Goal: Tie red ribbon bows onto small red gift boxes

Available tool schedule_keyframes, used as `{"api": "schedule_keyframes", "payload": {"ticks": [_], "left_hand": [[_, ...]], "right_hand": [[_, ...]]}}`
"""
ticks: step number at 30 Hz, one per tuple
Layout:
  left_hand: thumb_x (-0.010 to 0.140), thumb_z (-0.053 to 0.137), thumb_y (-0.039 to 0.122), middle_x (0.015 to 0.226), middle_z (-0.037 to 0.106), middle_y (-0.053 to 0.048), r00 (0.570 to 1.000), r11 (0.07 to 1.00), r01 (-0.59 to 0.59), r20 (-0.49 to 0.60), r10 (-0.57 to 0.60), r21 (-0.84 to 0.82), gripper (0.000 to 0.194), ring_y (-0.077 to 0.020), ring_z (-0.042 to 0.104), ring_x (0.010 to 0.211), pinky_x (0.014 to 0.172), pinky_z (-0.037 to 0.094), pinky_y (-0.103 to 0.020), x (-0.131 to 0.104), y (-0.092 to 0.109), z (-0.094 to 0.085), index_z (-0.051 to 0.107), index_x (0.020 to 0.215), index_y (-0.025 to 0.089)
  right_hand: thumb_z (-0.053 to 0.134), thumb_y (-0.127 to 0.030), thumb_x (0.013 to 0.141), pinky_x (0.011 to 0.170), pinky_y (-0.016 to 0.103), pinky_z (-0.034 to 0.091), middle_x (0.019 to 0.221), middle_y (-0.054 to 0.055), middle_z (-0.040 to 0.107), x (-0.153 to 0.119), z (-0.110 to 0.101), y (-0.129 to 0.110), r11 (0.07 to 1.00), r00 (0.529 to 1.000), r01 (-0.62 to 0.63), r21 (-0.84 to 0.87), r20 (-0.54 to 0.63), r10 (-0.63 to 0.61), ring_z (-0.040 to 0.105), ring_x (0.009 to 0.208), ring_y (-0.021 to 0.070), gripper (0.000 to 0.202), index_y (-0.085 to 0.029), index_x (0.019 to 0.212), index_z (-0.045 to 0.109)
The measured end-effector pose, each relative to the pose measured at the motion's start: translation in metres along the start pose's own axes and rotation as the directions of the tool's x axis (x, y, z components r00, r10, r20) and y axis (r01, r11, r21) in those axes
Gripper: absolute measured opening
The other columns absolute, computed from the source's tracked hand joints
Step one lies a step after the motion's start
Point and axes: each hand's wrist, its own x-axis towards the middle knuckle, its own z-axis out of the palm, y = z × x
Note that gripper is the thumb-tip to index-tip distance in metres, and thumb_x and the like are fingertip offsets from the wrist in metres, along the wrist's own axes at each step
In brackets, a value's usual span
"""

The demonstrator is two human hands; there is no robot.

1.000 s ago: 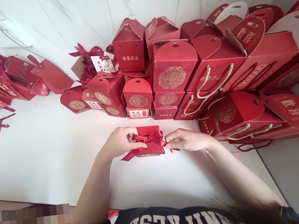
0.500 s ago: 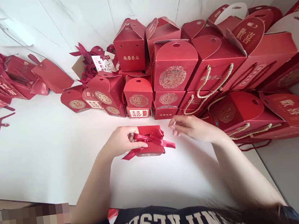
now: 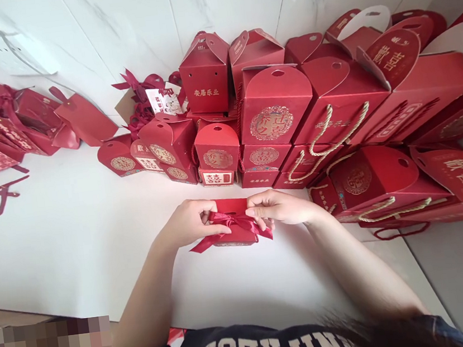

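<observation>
In front of me on the white table stands a small red gift box with a shiny dark-red ribbon bow tied across its top. My left hand is closed at the bow's left side, thumb and fingers pinching the ribbon. On the other side, my right hand pinches the bow's right part between thumb and fingers. The ribbon's loose tails stick out to the lower left and lower right. Part of the box's top and sides is hidden behind the hands and the ribbon.
Many red gift boxes are stacked along the tiled wall, reaching round to the right. Dark-red ribbons lie among them. Further red boxes stand at the far left, near a loose crossed strip on the white table.
My right hand has moved left from beside the box and closed on the bow's right side. The left hand keeps its pinch. The whole view has shifted slightly.
</observation>
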Motion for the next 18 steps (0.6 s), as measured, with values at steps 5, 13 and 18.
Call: {"api": "schedule_keyframes", "payload": {"ticks": [5,13,18], "left_hand": [[0.065,0.076,0.058,0.058,0.048,0.005,0.999,0.999,0.014,0.043,-0.012,-0.029,0.046,-0.0095,0.039,0.055,0.050,0.028,-0.021,-0.0016,0.0009,-0.0003,0.055,0.066,0.017],[0.065,0.078,0.052,0.057,0.047,0.005,0.997,0.992,0.011,0.078,-0.001,-0.129,0.042,-0.0084,0.039,0.054,0.050,0.029,-0.021,0.0005,-0.0003,-0.0017,0.056,0.067,0.016],[0.089,0.053,0.047,0.053,0.048,0.003,0.990,0.965,0.009,0.140,0.028,-0.261,0.040,-0.0088,0.044,0.049,0.050,0.034,-0.022,-0.0005,0.0009,-0.0059,0.050,0.063,0.016]], "right_hand": [[0.057,-0.053,0.091,0.052,0.021,0.046,0.061,-0.002,0.061,0.0004,-0.0001,-0.0002,0.999,1.000,0.001,-0.038,-0.019,-0.001,0.057,0.052,0.0086,0.039,-0.016,0.076,0.057],[0.057,-0.054,0.090,0.052,0.020,0.044,0.060,-0.003,0.060,0.0003,-0.0010,-0.0001,0.998,1.000,-0.016,-0.053,-0.014,0.015,0.055,0.051,0.0080,0.040,-0.017,0.075,0.055],[0.056,-0.055,0.091,0.047,0.019,0.042,0.057,-0.003,0.060,-0.0003,0.0014,0.0004,0.998,0.997,0.024,-0.057,-0.070,-0.028,0.052,0.046,0.0069,0.043,-0.017,0.072,0.054]]}}
